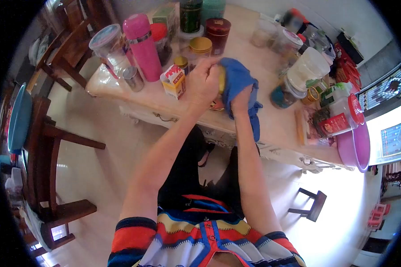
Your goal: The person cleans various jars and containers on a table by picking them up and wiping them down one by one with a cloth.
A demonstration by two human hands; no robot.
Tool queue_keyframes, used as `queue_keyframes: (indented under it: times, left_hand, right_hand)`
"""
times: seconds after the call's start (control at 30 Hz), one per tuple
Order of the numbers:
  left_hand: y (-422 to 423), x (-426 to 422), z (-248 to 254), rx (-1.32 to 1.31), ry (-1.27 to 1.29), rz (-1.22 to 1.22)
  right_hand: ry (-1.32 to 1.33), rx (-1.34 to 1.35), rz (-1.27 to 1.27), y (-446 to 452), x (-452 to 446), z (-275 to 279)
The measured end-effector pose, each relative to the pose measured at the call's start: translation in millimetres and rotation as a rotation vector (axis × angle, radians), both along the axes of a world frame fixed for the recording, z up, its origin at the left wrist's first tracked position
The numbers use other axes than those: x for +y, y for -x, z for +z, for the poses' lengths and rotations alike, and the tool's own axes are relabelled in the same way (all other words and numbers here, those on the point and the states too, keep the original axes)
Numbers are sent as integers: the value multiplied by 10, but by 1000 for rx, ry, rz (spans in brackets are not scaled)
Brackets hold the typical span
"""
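At the counter [278, 127], the left hand [205, 80] grips a yellow-topped container [222, 81] while the right hand [241, 100] holds a blue cloth [237, 78] against it. From the hands, a dark red tin [217, 36] stands at 12 o'clock, a small yellow-and-white carton [174, 82] at 9, a pink flask [143, 51] at 10. A pink basin [355, 149] shows at 4, a dark stool [315, 206] at 5.

The cloth [238, 82] is between a carton [173, 82], left, and a tub [308, 69], right.
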State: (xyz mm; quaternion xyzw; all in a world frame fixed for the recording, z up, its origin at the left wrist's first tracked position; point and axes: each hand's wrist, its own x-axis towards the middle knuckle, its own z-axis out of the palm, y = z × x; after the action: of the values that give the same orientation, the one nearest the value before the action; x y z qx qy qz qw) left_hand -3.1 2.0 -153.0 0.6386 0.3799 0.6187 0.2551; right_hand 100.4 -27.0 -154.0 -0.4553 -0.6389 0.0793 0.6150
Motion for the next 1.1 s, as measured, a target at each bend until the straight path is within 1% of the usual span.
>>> queue_keyframes:
  times: [0.03, 0.07, 0.1, 0.13, 0.2, 0.23, 0.27, 0.37, 0.43, 0.5, 0.53, 0.6, 0.63, 0.7, 0.73, 0.8, 0.83, 0.9, 0.93, 1.0, 1.03, 1.07, 1.1]
  left_hand:
    - [-6, -23, 14, -41, 3, -24]
    - [-3, -45, 10, -82, 6, -49]
    - [-1, -46, -14, -79, 11, -49]
    - [-6, -26, -19, -78, 17, -39]
    - [-15, -19, -16, -80, 17, -31]
    - [-24, -26, -7, -115, 7, -40]
    - [-38, -36, -2, -152, -2, -49]
    - [-39, -20, -23, -135, -8, -22]
    - [-32, -13, -31, -115, -12, -6]
    - [-25, -10, -39, -94, -8, 11]
    - [-25, -11, -52, -110, 8, 6]
    - [-5, -14, -61, -123, 26, 4]
    - [13, -24, -57, -117, 31, -5]
    - [14, -33, -57, -110, 41, -9]
    - [-22, -25, -49, -103, 2, 30]
    - [-45, -3, -38, -95, -36, 76]
    - [-49, -4, -42, -98, -33, 81]
    - [-54, -24, -40, -98, -21, 80]
    - [-58, -25, -29, -105, -25, 81]
    - [-59, -28, -19, -110, -34, 81]
    - [-59, -30, -14, -104, -38, 91]
    - [-60, -38, 1, -99, -42, 101]
    - [-60, -45, 6, -101, -45, 100]
  right_hand:
    - [5, 3, 2, -4, 30, -84]
    - [-2, 87, 12, 6, 39, -146]
    - [-9, 171, 19, 19, 32, -205]
    - [-11, 173, 17, 51, 26, -264]
    - [35, 722, 237, 131, 8, -424]
    - [30, 720, 235, 147, -20, -503]
    - [94, 664, 168, 155, -67, -605]
    - [289, 493, -24, 210, -244, -901]
    - [346, 433, -84, 286, -377, -927]
    - [149, -85, -273, 381, -534, -799]
    - [152, -84, -271, 412, -545, -711]
    - [127, 195, -150, 476, -532, -433]
    - [131, 197, -147, 471, -459, -262]
    - [-81, -82, -320, 362, -211, 8]
    - [-81, -82, -313, 255, -122, -1]
    - [86, -57, -128, 54, 8, -78]
    - [91, -56, -125, 33, 42, -145]
    - [23, 157, 16, 6, 48, -264]
    - [28, 159, 13, 18, 40, -332]
    - [72, 695, 237, 66, 47, -505]
    - [69, 695, 236, 37, 68, -751]
    - [158, 839, 185, -15, 108, -1119]
    - [204, 908, 160, -18, 86, -1201]
